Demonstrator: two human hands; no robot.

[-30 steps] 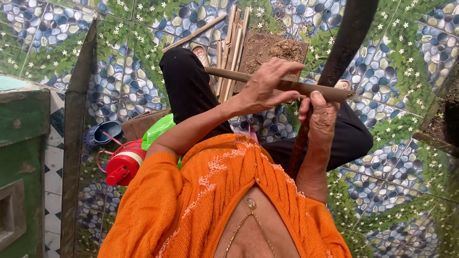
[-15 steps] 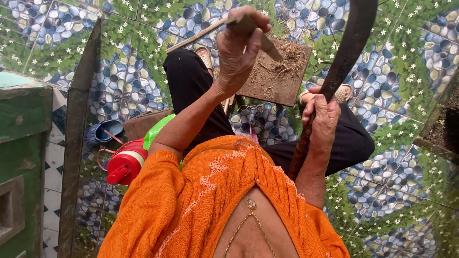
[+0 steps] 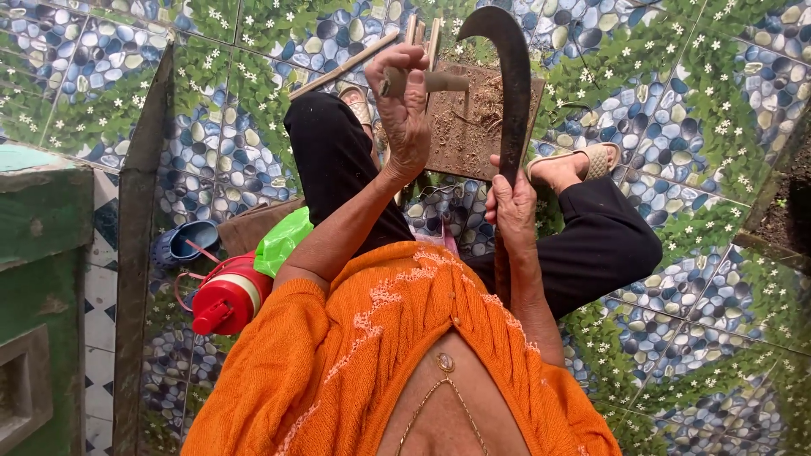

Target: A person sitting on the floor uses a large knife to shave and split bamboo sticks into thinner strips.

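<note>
My left hand (image 3: 404,114) is raised over my left knee and grips a short bamboo stick (image 3: 435,81), held nearly level with one end towards the blade. My right hand (image 3: 511,205) is closed on the wooden handle of a dark curved knife (image 3: 512,93). Its blade stands upright, and the hooked tip bends left at the top. Blade and stick are close together but apart. Under them a square wooden board (image 3: 469,127) with shavings lies on the tiled floor between my feet. I sit in an orange cardigan and black trousers.
Thin bamboo strips (image 3: 420,32) lie beyond the board. At my left are a red flask (image 3: 226,297), a green bag (image 3: 281,239), a blue clog (image 3: 180,241) and a green box (image 3: 42,221). Dark soil (image 3: 786,207) borders the floor at right.
My left hand lifted the stick off the blade, swung it up and now holds it level. My right hand moved left and brought the knife upright beside the stick.
</note>
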